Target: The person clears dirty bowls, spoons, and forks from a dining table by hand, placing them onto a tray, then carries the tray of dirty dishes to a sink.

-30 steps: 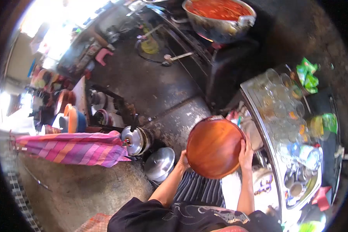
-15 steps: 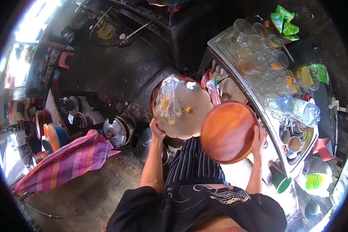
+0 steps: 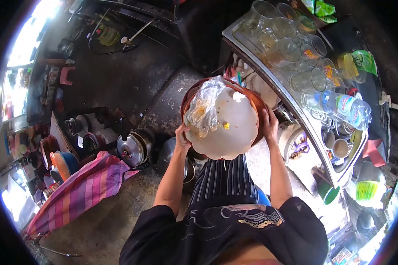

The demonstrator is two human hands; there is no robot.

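Observation:
A white scalloped plate is held out in front of my body. On it lie a crumpled clear plastic bag with yellow bits inside, a white scrap and a few yellow crumbs. My left hand grips the plate's left rim, fingers curled under. Reddish-brown round dishes show around the plate's back and right edge, mostly hidden beneath it. Against their right side, my right hand is closed on the rim of a brown round dish, its fingers over the edge.
To the right, a metal-edged counter carries several glass mugs, a plastic water bottle and cups. Lidded pots and a striped pink cloth are at left. A white bucket stands beneath the counter.
My right hand has brought the brown round dish up and left, from beside the plate to underneath it. The plate has shifted slightly right, still in my left hand.

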